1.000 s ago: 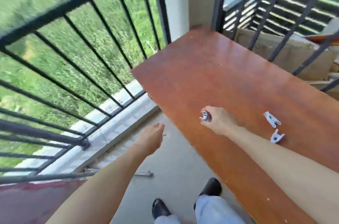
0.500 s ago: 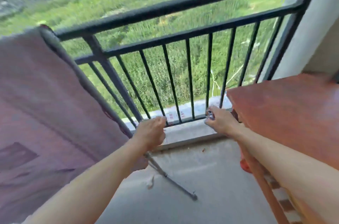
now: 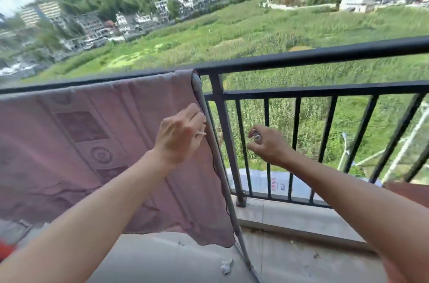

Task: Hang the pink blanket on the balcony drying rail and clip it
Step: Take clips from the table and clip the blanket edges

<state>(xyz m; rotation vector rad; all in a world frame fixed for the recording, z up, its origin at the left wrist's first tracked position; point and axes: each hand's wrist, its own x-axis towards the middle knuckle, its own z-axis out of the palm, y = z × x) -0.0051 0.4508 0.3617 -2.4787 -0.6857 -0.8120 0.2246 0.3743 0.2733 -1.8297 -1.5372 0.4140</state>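
Observation:
The pink blanket (image 3: 81,143) hangs draped over a grey drying rail (image 3: 197,84) that stands against the black balcony railing (image 3: 301,59); its patterned face hangs toward me. My left hand (image 3: 178,134) is raised in front of the blanket's right edge with fingers curled round a small white clip (image 3: 201,133), of which only a tip shows. My right hand (image 3: 267,143) is to the right of the rack, in front of the railing bars, pinching a silver-white clip (image 3: 256,136) at its fingertips.
The grey rack leg (image 3: 234,217) slants down to the concrete floor (image 3: 185,259). A brown table corner (image 3: 408,192) shows at the right. A red thing (image 3: 5,250) lies at the lower left. White scraps (image 3: 226,266) lie on the floor.
My view swung left and up from the table to the railing and blanket. Both hands rose from floor level to rail height, and each still holds its clip.

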